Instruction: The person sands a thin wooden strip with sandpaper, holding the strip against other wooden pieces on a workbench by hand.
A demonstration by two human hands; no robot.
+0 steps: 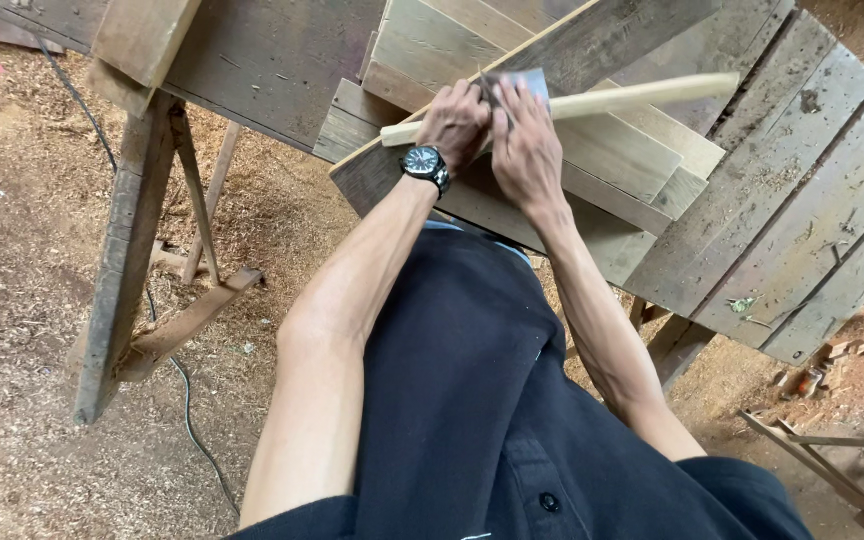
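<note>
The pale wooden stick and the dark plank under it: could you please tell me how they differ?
The pale wooden stick is slim, rounded and light; the dark plank is broad, flat and weathered grey-brown. The stick lies under both hands, left hand and right hand; the plank rests on the bench. Both are wood.

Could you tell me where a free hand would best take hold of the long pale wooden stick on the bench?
Probably the bare far end of the pale stick, gripped from above. Both the left hand and the right hand crowd the near end, while the far stretch lies exposed across the boards.
</note>
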